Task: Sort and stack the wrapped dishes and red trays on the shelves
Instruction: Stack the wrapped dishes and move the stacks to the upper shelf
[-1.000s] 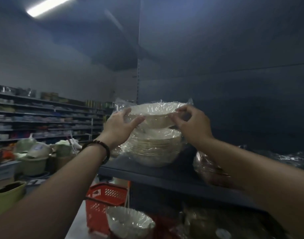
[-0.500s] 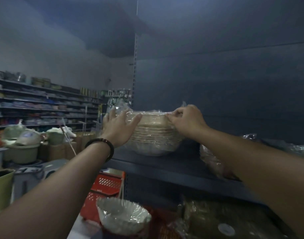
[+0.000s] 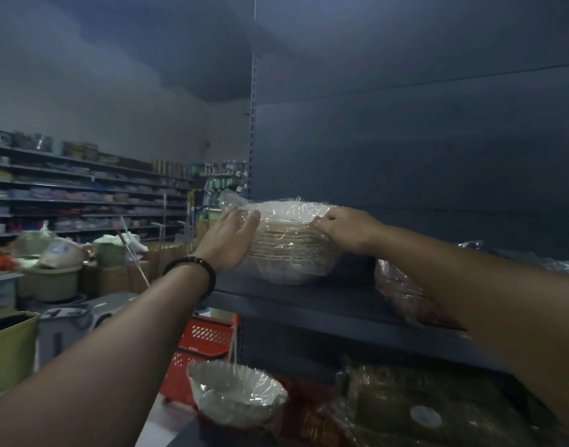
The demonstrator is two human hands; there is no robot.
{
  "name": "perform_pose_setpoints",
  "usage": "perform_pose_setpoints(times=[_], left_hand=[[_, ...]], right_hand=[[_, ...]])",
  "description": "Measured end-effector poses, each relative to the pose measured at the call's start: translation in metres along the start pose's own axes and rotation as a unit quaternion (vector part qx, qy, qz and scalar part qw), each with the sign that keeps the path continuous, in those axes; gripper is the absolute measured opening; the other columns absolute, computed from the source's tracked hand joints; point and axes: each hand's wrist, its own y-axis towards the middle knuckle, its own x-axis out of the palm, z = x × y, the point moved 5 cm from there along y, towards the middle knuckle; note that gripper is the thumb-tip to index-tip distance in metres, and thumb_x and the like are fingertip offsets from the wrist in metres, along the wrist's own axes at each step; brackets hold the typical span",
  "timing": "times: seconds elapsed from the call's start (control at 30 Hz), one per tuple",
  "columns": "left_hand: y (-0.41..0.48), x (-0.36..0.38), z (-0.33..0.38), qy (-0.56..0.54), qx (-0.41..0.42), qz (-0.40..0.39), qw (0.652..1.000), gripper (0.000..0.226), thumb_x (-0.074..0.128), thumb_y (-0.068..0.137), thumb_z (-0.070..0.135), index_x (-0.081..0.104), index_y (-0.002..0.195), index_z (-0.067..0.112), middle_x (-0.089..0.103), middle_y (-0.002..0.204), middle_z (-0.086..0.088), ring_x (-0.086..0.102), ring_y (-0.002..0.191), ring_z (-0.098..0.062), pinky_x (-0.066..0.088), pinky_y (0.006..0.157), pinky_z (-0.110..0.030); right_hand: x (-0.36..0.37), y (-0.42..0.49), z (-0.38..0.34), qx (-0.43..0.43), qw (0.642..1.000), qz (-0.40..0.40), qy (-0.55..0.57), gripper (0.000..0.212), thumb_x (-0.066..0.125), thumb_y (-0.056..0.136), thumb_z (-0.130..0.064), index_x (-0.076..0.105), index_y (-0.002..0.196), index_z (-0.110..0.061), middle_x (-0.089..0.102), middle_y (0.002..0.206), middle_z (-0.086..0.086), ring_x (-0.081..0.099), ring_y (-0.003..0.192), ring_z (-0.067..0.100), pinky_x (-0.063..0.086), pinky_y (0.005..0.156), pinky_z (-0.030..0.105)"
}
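Wrapped bowls (image 3: 293,250) settled lower; left hand (image 3: 230,240) flat, right hand (image 3: 347,229) gripping.

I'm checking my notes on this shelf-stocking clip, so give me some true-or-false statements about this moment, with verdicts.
The stack of wrapped bowls stands on the shelf. True.
The left hand holds a mug. False: it presses flat against the stack's left side.
The right hand holds the stack's right rim. True.
The bracelet is on the right wrist. False: it is on the left wrist.
The lone wrapped bowl lies on top of the stack. False: it lies lower, below the shelf.
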Motion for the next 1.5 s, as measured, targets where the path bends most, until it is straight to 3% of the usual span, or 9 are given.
perform_pose_setpoints(times=[0.17,0.33,0.5,0.57,0.8,0.93,1.07,1.27,1.5], left_hand=[[-0.024,-0.014,0.003,-0.062,-0.001,0.064,0.996,0.063,0.044,0.108,0.053,0.043,0.158,0.016,0.045,0.163,-0.006,0.041,0.150,-0.026,0.034,0.124,-0.050],[-0.101,-0.035,0.020,-0.006,0.059,0.115,0.992,0.058,0.068,0.099,0.037,0.049,0.152,0.020,0.052,0.152,-0.003,0.050,0.138,-0.024,0.044,0.116,-0.046],[-0.191,-0.030,0.006,-0.007,0.004,0.075,0.997,0.016,0.068,0.097,0.039,0.069,0.112,0.034,0.067,0.105,0.013,0.065,0.097,-0.007,0.056,0.081,-0.033],[-0.223,-0.018,-0.013,-0.030,-0.030,0.068,0.997,0.012,0.069,0.096,0.040,0.068,0.108,0.039,0.068,0.104,0.018,0.065,0.095,0.000,0.056,0.080,-0.030],[-0.301,0.065,-0.103,-0.066,-0.173,0.063,0.981,0.007,0.073,0.096,0.032,0.070,0.100,0.037,0.074,0.106,0.016,0.070,0.093,-0.004,0.060,0.083,-0.037],[-0.303,0.114,-0.138,-0.041,-0.223,0.016,0.974,0.011,0.071,0.094,0.027,0.068,0.099,0.036,0.072,0.103,0.012,0.069,0.095,-0.011,0.057,0.082,-0.033],[-0.280,0.133,-0.147,-0.043,-0.207,0.000,0.977,0.009,0.063,0.100,0.026,0.064,0.103,0.034,0.066,0.100,0.017,0.062,0.090,0.000,0.041,0.068,-0.014],[-0.276,0.148,-0.172,-0.018,-0.223,-0.028,0.974,0.008,0.064,0.101,0.028,0.063,0.104,0.036,0.065,0.108,0.015,0.057,0.087,0.003,0.036,0.067,-0.009],[-0.273,0.147,-0.187,-0.030,-0.229,-0.002,0.973,0.013,0.066,0.099,0.032,0.061,0.102,0.043,0.067,0.115,0.014,0.061,0.099,-0.003,0.048,0.078,-0.022]], right_hand=[[-0.005,-0.024,-0.026,-0.009,0.999,0.035,0.004,0.063,0.044,0.103,-0.059,0.048,0.154,-0.021,0.044,0.162,0.012,0.041,0.149,0.035,0.036,0.121,0.049],[-0.010,-0.089,-0.059,-0.126,0.986,0.106,-0.014,0.046,0.055,0.100,-0.046,0.057,0.137,-0.020,0.052,0.139,0.009,0.047,0.134,0.029,0.041,0.113,0.047],[0.023,-0.164,-0.075,-0.238,0.967,0.083,0.034,0.016,0.059,0.097,-0.039,0.058,0.104,-0.024,0.060,0.107,-0.003,0.057,0.098,0.019,0.053,0.086,0.040],[0.049,-0.188,-0.075,-0.244,0.968,0.054,0.024,0.016,0.058,0.098,-0.040,0.057,0.104,-0.025,0.061,0.102,-0.003,0.058,0.092,0.019,0.052,0.079,0.039],[0.201,-0.224,-0.009,-0.061,0.988,-0.119,0.083,0.018,0.062,0.090,-0.043,0.058,0.097,-0.027,0.067,0.091,-0.007,0.064,0.079,0.014,0.057,0.072,0.036],[0.270,-0.224,0.032,0.041,0.979,-0.174,0.095,0.023,0.064,0.095,-0.046,0.058,0.114,-0.035,0.065,0.108,-0.007,0.062,0.089,0.010,0.053,0.076,0.029],[0.312,-0.203,0.047,0.076,0.978,-0.148,0.128,0.043,0.065,0.100,-0.034,0.051,0.140,-0.028,0.066,0.131,-0.003,0.063,0.121,0.021,0.043,0.089,0.026],[0.356,-0.171,0.045,0.084,0.973,-0.075,0.200,0.071,0.073,0.095,-0.028,0.037,0.156,-0.032,0.065,0.143,0.001,0.061,0.131,0.025,0.048,0.105,0.034],[0.384,-0.147,0.042,0.138,0.964,-0.004,0.227,0.076,0.070,0.093,-0.042,0.031,0.157,-0.025,0.050,0.151,0.016,0.051,0.136,0.034,0.042,0.112,0.043]])
